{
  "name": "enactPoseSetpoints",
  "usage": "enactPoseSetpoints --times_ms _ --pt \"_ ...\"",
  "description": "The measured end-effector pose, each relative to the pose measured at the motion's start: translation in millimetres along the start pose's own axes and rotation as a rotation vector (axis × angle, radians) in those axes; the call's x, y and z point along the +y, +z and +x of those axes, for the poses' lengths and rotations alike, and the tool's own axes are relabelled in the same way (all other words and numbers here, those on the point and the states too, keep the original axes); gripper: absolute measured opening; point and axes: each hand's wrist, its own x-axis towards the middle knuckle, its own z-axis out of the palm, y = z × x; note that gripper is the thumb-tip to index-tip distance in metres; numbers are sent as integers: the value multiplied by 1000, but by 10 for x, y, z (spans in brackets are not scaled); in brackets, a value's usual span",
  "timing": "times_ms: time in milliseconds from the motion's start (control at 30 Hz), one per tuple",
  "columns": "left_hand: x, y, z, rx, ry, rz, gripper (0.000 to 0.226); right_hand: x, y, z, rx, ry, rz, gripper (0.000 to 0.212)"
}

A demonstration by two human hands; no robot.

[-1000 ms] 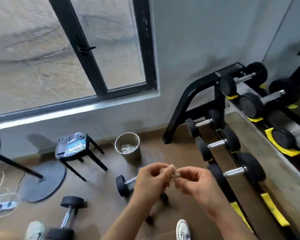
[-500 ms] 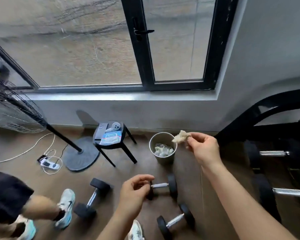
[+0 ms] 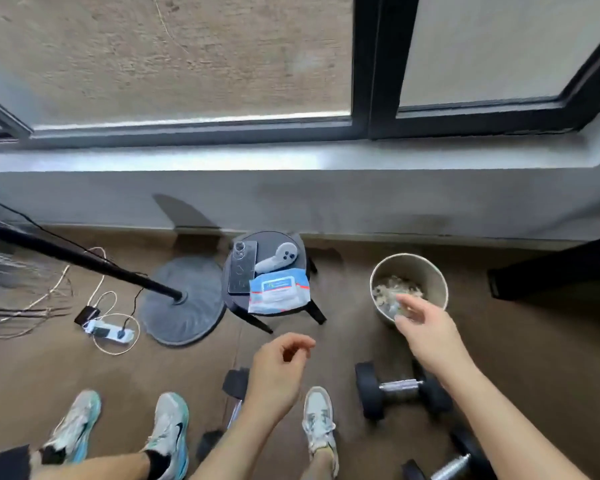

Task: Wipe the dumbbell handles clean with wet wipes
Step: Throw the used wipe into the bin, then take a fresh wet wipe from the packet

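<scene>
Three dumbbells lie on the near floor: one (image 3: 400, 389) just near of the bin (image 3: 430, 273), one (image 3: 452, 464) at the near right edge, and one (image 3: 235, 382) partly hidden behind the left forearm. One pack of wet wipes (image 3: 278, 294) lies on the stool (image 3: 274, 239) to the left of the bin.

The two hands are apart. The left hand (image 3: 278, 372) hangs loosely curled and holds nothing. The right hand (image 3: 426, 334) reaches over the bin's near rim; its fingers are blurred but seem straight and empty. Half a second ago it pinched a crumpled wipe, which no longer shows in it. Used wipes (image 3: 394, 292) fill the bin's bottom.
</scene>
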Motion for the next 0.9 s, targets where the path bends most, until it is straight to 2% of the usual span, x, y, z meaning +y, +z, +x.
enactPoseSetpoints --times_ms 133,200,267,333,367,467,533,633,767,833,900 --pt "-493 -235 882 46 -70 29 27 -11 911 456 -145 -120 -215 41" --pt "-759 -277 1259 39 -48 128 27 0 1336 687 -182 -180 -285 39" --pt "-998 -302 1584 -122 13 349 33 67 1732 933 -213 -234 -355 37" --pt "-1230 -298 1870 -311 97 617 51 177 2072 1195 -220 -289 -406 38" --pt "-1340 -279 2008 -323 150 674 54 245 2216 1327 -221 -321 -425 39" --pt "-1536 -156 2403 -133 337 685 40 431 2531 1660 -219 -376 -510 46" --pt "-1636 -63 2643 -58 398 765 48 517 2646 1807 -200 -378 -544 51" --pt "-1764 25 2883 -62 495 900 62 605 2723 1937 -142 -406 -502 60" --pt "-1826 -75 2994 -55 725 1062 47 671 2717 1971 -107 -371 -422 64" --pt "-1719 -186 3077 -42 708 942 42 659 2699 1962 -105 -330 -384 63" --pt "-1619 -268 3148 6 587 786 42 629 2693 1960 -103 -336 -390 56"
